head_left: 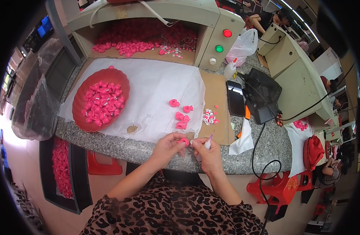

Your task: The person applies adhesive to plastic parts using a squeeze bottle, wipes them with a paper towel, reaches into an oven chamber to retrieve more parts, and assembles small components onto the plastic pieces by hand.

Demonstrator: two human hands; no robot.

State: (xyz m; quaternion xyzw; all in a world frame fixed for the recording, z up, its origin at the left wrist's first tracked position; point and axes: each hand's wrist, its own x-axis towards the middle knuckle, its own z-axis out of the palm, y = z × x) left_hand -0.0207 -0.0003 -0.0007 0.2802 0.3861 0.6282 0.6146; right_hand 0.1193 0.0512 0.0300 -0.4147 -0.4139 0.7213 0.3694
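Low over the front edge of the table, my left hand (169,149) pinches a small rounded pink plastic piece (184,141). Close to its right, my right hand (209,156) is closed around a small applicator bottle (207,144) with a thin purple tip pointing up. A tiny white part (191,142) shows at my right fingertips, too small to name. Beyond the hands, several loose pink pieces (182,117) lie on the white paper (152,84). On the cardboard to their right is a little heap of tiny pink-and-white parts (209,117).
A red scalloped bowl (79,116) of pink pieces stands at left. Behind is a machine housing (211,23) with more pieces inside. A phone (235,98), black bag (262,94) and cable lie right. A dark crate (80,184) and red stool (272,188) stand below. Other people sit beyond.
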